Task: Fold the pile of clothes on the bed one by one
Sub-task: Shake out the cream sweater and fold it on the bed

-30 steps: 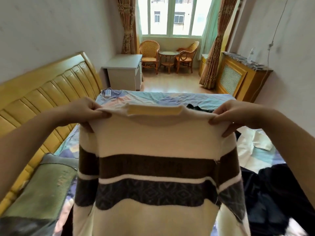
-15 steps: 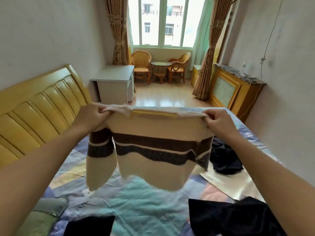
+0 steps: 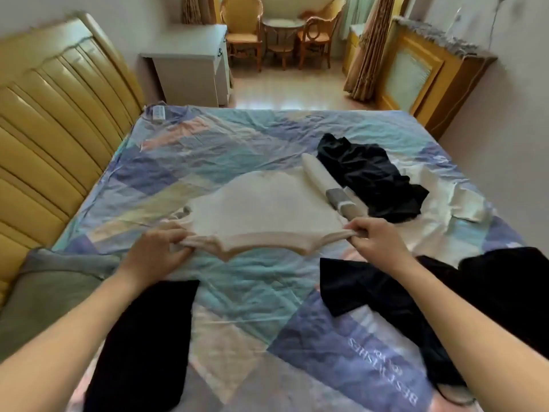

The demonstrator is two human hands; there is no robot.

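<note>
While dark garments (image 3: 142, 346) beside our arms lie unfolded, our left hand (image 3: 157, 251) and right hand (image 3: 375, 237) each grip a shoulder of the cream sweater (image 3: 261, 209), spread mid-bed but not yet folded. Beyond it a black heap (image 3: 371, 176) and what may be a white piece (image 3: 454, 194) wait.

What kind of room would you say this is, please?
Most likely a bedroom: a bed with a padded headboard, clothes spread on it, and wicker chairs by curtains.
</note>
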